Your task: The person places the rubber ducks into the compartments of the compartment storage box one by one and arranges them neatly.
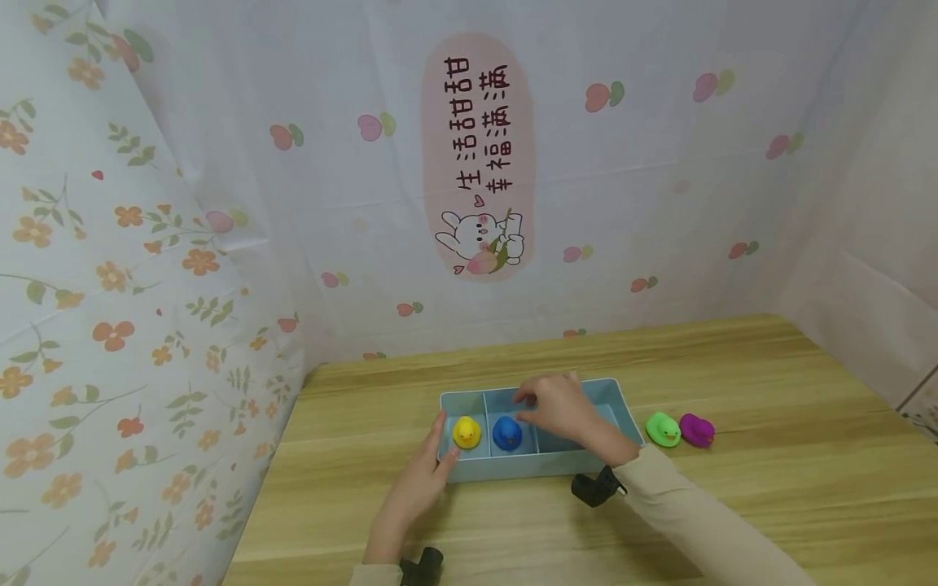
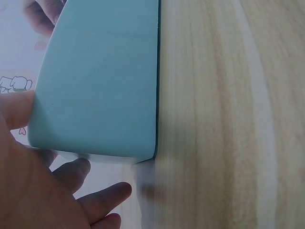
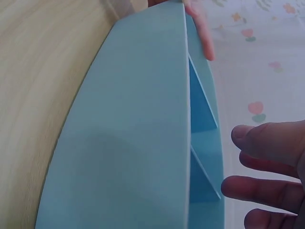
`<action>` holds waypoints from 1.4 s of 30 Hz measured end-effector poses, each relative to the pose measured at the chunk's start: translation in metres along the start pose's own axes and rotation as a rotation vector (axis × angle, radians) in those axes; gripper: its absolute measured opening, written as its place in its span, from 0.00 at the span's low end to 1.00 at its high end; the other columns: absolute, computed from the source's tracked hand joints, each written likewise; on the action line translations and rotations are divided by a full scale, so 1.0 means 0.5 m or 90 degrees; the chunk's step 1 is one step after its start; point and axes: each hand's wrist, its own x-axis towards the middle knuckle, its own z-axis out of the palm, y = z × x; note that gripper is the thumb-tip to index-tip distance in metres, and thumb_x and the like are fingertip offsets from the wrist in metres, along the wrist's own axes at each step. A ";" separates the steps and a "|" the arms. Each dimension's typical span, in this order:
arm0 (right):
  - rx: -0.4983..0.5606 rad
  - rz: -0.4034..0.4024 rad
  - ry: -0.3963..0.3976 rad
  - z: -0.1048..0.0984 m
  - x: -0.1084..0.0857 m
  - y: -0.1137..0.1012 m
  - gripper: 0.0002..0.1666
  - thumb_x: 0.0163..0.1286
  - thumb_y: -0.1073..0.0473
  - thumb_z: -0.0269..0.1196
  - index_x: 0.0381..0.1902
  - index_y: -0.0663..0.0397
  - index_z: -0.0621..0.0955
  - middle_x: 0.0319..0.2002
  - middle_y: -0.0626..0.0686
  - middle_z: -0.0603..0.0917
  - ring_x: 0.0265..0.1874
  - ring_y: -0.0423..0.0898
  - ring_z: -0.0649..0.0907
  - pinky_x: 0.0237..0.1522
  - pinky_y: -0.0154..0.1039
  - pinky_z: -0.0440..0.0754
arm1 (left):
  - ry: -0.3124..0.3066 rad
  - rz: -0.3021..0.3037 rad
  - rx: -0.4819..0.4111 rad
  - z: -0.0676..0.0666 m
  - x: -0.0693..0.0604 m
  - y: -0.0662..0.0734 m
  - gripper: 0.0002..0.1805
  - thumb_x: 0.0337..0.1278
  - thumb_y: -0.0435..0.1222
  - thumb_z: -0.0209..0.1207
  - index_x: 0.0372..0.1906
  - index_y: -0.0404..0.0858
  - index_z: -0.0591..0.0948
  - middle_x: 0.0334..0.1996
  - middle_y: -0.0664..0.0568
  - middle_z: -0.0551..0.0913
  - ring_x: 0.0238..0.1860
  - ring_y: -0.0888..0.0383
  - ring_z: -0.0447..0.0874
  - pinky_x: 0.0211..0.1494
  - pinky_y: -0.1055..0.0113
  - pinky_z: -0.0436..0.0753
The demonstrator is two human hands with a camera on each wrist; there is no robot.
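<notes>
A printed sheet hangs behind everything, and in front of it lies a wood-grained table. On that sits a long pale-blue box with dividers, set crosswise before the person, probably so both hands can reach it easily. The left hand holds the box's left end, thumb at the near rim and fingers along the outside of the end wall; I take it as a light grip to keep the box from sliding. The right hand leans over the box, thumb and fingers loosely bent and apart, nothing between them.

Smallest are the ducks. The blue duck is in the second compartment from the left, just below and to the left of the right fingertips, seemingly untouched. The yellow duck has the leftmost compartment, close to the left thumb, with a divider keeping it from the blue one. The green duck and purple duck wait side by side on the table past the box's right end, handy for the right arm but well apart from its fingers.
</notes>
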 end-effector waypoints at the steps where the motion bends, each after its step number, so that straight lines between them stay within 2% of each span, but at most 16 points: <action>1: 0.002 0.000 0.001 -0.002 -0.002 0.002 0.11 0.53 0.53 0.73 0.35 0.45 0.88 0.28 0.43 0.86 0.30 0.38 0.80 0.37 0.46 0.63 | 0.000 -0.001 0.000 0.000 0.000 0.000 0.36 0.73 0.47 0.44 0.77 0.41 0.46 0.75 0.41 0.51 0.73 0.37 0.53 0.71 0.39 0.56; 7: 0.005 -0.009 0.015 -0.013 -0.013 0.016 0.09 0.52 0.54 0.74 0.33 0.45 0.88 0.26 0.40 0.85 0.29 0.37 0.80 0.40 0.49 0.66 | 0.000 -0.005 0.004 0.001 0.000 -0.003 0.36 0.73 0.48 0.44 0.77 0.42 0.46 0.75 0.42 0.52 0.72 0.37 0.53 0.71 0.39 0.57; 13: 0.003 -0.011 0.019 -0.015 -0.022 0.034 0.08 0.51 0.52 0.74 0.32 0.43 0.88 0.23 0.36 0.82 0.27 0.35 0.79 0.37 0.44 0.63 | 0.000 -0.002 0.008 0.003 0.000 -0.007 0.36 0.72 0.48 0.44 0.77 0.43 0.46 0.75 0.42 0.52 0.72 0.37 0.54 0.70 0.39 0.58; 22: 0.003 -0.015 0.029 -0.028 -0.041 0.061 0.09 0.51 0.53 0.74 0.32 0.44 0.88 0.23 0.36 0.83 0.26 0.38 0.81 0.40 0.52 0.71 | -0.009 -0.004 -0.005 0.002 -0.001 -0.003 0.36 0.72 0.48 0.44 0.77 0.42 0.45 0.75 0.42 0.51 0.72 0.38 0.54 0.71 0.40 0.57; 28: -0.003 0.006 0.028 -0.039 -0.050 0.082 0.09 0.51 0.53 0.74 0.32 0.45 0.88 0.23 0.36 0.82 0.25 0.38 0.80 0.35 0.45 0.67 | -0.003 -0.010 -0.011 0.003 -0.001 -0.006 0.36 0.72 0.48 0.45 0.77 0.44 0.45 0.75 0.43 0.51 0.73 0.38 0.54 0.71 0.39 0.57; 33: 0.001 0.026 0.018 -0.049 -0.059 0.095 0.10 0.52 0.53 0.73 0.33 0.46 0.88 0.23 0.37 0.82 0.27 0.41 0.82 0.36 0.47 0.67 | 0.000 -0.006 -0.012 0.002 0.000 -0.006 0.36 0.73 0.46 0.45 0.77 0.43 0.45 0.75 0.42 0.51 0.72 0.37 0.53 0.70 0.38 0.57; 42: -0.010 0.027 0.027 -0.069 -0.079 0.125 0.09 0.52 0.54 0.73 0.33 0.47 0.88 0.22 0.37 0.82 0.23 0.35 0.78 0.30 0.39 0.65 | -0.002 -0.010 -0.007 0.003 0.000 -0.005 0.36 0.73 0.48 0.44 0.77 0.44 0.45 0.75 0.44 0.50 0.73 0.38 0.53 0.71 0.39 0.57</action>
